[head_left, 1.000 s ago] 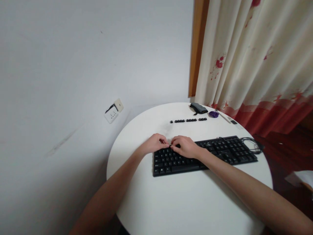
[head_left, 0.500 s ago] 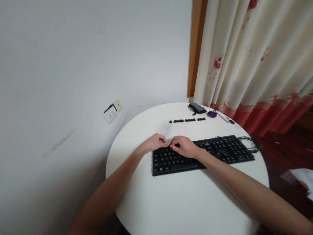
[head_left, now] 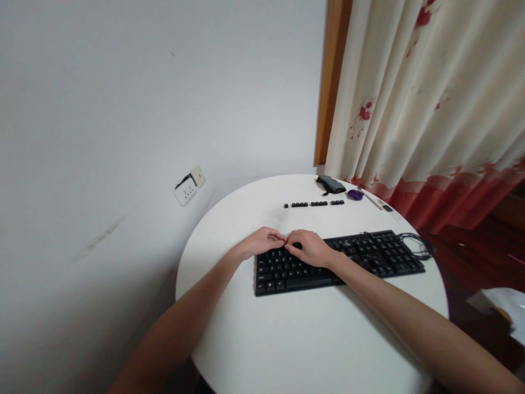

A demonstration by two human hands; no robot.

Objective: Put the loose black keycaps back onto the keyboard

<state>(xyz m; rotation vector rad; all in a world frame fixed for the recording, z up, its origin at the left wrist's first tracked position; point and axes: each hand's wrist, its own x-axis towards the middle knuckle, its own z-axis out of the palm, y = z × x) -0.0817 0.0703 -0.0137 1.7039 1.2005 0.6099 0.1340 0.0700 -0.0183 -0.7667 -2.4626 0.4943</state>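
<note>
A black keyboard lies across a round white table. My left hand and my right hand rest at the keyboard's upper left part, fingertips curled and pinched together, nearly touching each other over the top key rows. What they pinch is too small to make out. A row of loose black keycaps lies on the table beyond the keyboard.
A dark grey pouch, a purple object and a white pen-like stick lie at the far rim. The keyboard cable loops at the right. A wall socket sits left; a curtain hangs right.
Both hands stay pinched at the same spot on the keyboard. Only the view shifts slightly.
</note>
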